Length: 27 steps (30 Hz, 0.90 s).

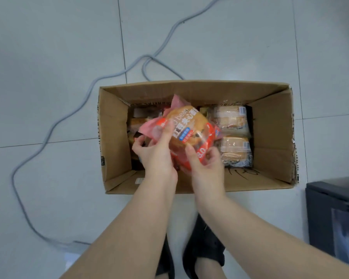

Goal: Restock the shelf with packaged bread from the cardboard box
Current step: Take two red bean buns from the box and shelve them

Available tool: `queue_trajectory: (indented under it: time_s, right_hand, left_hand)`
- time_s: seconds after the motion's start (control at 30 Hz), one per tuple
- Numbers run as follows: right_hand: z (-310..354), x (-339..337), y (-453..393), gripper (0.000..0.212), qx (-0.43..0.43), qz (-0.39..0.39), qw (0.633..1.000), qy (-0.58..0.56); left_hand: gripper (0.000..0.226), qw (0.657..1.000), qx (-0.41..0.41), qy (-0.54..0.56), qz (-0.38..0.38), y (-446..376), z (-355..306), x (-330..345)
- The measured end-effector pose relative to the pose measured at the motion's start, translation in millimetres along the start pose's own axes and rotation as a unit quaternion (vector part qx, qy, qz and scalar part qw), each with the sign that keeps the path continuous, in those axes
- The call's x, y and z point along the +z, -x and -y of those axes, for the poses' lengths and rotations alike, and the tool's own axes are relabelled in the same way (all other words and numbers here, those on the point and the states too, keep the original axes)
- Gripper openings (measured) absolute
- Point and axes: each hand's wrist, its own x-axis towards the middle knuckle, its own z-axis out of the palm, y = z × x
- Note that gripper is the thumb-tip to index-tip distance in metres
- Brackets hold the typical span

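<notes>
1. Head view: the packets at the left of the cardboard box [113, 137] are half hidden behind the hands.
2. Two clear-wrapped bread packs [232, 135] lie at its right.
3. Left hand [155, 156] and right hand [205, 164] grip the red bread packet [186, 127] above the box.

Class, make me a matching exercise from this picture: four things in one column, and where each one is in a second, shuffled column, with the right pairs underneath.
Things
1. red bread packet
2. clear-wrapped bread packs
3. grey cable
4. cardboard box

Places
A. trailing over the tiles, left of and behind the box
B. standing open on the floor in front of the person's feet
C. held in both hands above the box
D. lying inside the box, on its right side

Pairs: 1-C, 2-D, 3-A, 4-B

The left hand and right hand both grip the red packet.
</notes>
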Motion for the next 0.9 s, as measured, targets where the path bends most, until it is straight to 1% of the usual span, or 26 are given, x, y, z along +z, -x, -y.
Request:
queue_trajectory:
  time_s: [0.03, 0.07, 0.13, 0.2, 0.23, 0.27, 0.33, 0.37, 0.43, 0.5, 0.53, 0.57, 0.6, 0.67, 0.73, 0.77, 0.83, 0.9]
  right_hand:
    - [-2.4, 5.0, 3.5, 0.018, -0.006, 0.024, 1.0, 0.018]
    - [-4.5, 7.9, 5.5, 0.019, -0.019, 0.054, 0.996, 0.062]
    - [-5.4, 7.8, 3.9, 0.018, -0.035, 0.136, 0.976, 0.164]
    - [-0.6, 1.2, -3.6, 0.02, -0.029, 0.233, 0.936, 0.264]
    - [3.3, -2.7, -8.5, 0.019, -0.033, 0.258, 0.911, 0.321]
    - [5.7, -7.1, -15.9, 0.018, -0.045, 0.249, 0.89, 0.38]
    - [10.9, -13.5, -35.1, 0.017, -0.066, 0.157, 0.866, 0.47]
    - [10.3, -14.0, -47.4, 0.023, -0.045, 0.108, 0.861, 0.495]
    - [6.9, -10.6, -69.1, 0.051, 0.043, 0.047, 0.848, 0.526]
    - [-3.1, -6.9, -85.3, 0.082, 0.103, 0.016, 0.815, 0.57]
    - [-5.3, -6.1, -90.6, 0.09, 0.115, -0.001, 0.814, 0.57]
    - [-5.9, -6.2, -94.5, 0.092, 0.129, -0.011, 0.824, 0.551]
    - [-6.1, -7.0, -97.4, 0.09, 0.14, -0.007, 0.841, 0.523]
    - [-4.8, -10.1, -100.2, 0.083, 0.162, 0.025, 0.864, 0.476]
    - [-5.8, -14.2, -99.6, 0.085, 0.17, 0.05, 0.891, 0.417]
    - [-7.3, -16.6, -98.4, 0.086, 0.16, 0.057, 0.9, 0.401]
    - [-8.5, -20.2, -96.6, 0.076, 0.141, 0.072, 0.907, 0.391]
    - [-8.3, -23.2, -95.1, 0.056, 0.142, 0.121, 0.904, 0.384]
  left_hand:
    - [0.078, 0.998, 0.025, -0.051, 0.0, 0.3, 0.5, -0.7]
    - [0.078, 0.993, 0.056, -0.107, 0.011, -0.8, 0.0, -2.0]
    - [0.073, 0.976, 0.119, -0.181, 0.023, -7.4, -10.9, -8.5]
    - [0.072, 0.959, 0.166, -0.227, 0.036, -17.7, -27.2, -18.2]
    - [0.075, 0.947, 0.185, -0.259, 0.043, -21.0, -35.5, -22.8]
    - [0.079, 0.934, 0.204, -0.29, 0.054, -24.3, -42.2, -27.1]
    - [0.083, 0.912, 0.238, -0.326, 0.068, -28.1, -50.9, -33.3]
    - [0.082, 0.907, 0.25, -0.332, 0.071, -29.1, -53.6, -36.7]
    - [0.082, 0.902, 0.256, -0.34, 0.07, -29.8, -54.6, -40.6]
    - [0.082, 0.903, 0.25, -0.344, 0.061, -30.7, -52.1, -44.8]
    - [0.083, 0.906, 0.249, -0.337, 0.058, -31.6, -51.0, -46.8]
    - [0.083, 0.91, 0.246, -0.328, 0.055, -32.5, -50.6, -48.8]
    - [0.082, 0.914, 0.245, -0.319, 0.054, -33.9, -50.5, -50.5]
    - [0.077, 0.916, 0.243, -0.314, 0.057, -36.5, -51.5, -52.7]
    - [0.071, 0.913, 0.246, -0.32, 0.058, -40.0, -51.3, -53.2]
    - [0.07, 0.911, 0.248, -0.324, 0.058, -40.9, -51.4, -52.7]
    - [0.071, 0.91, 0.251, -0.325, 0.056, -43.3, -51.3, -52.1]
    - [0.074, 0.911, 0.253, -0.323, 0.051, -43.4, -52.1, -50.7]
